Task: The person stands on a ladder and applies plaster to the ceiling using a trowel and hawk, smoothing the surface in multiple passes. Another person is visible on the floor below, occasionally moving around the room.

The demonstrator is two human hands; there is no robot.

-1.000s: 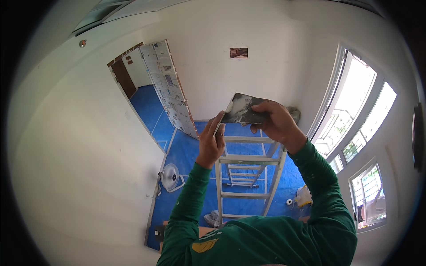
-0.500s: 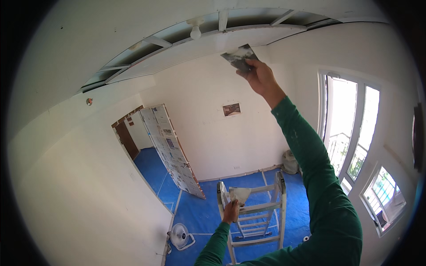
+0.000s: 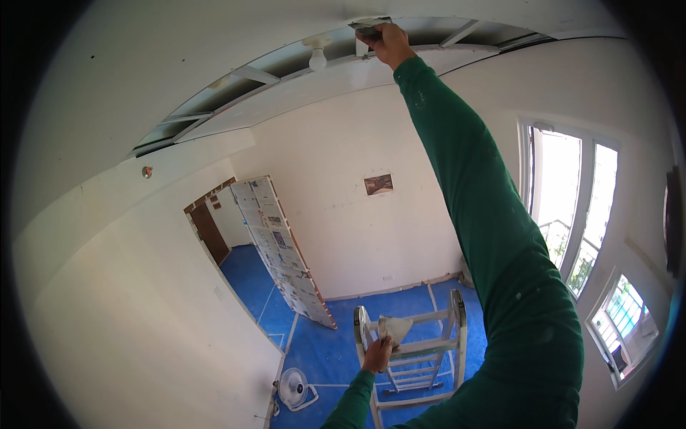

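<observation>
My right hand (image 3: 391,47) is raised high and closed on a flat, square-edged putty blade (image 3: 366,30). The blade lies against the ceiling (image 3: 236,43) beside the opening with exposed framing. Low in front of me, my left hand (image 3: 376,355) grips a wider putty knife (image 3: 397,329) whose blade carries a pale coating, probably filler. That hand is next to the top of an aluminium stepladder (image 3: 459,336), overlapping its left rail in view; whether it touches the rail I cannot tell.
A light bulb (image 3: 318,58) hangs by the ceiling opening. A door covered in newspaper (image 3: 279,247) stands ajar at the left. Blue sheeting (image 3: 336,357) with taped seams covers the floor. A white fan (image 3: 294,388) stands near the left wall, and a glazed door (image 3: 564,193) is at the right.
My right hand has gone up and slightly left, bringing the putty blade from mid-air to the ceiling. My left hand keeps its hold, and its putty knife has turned a little.
</observation>
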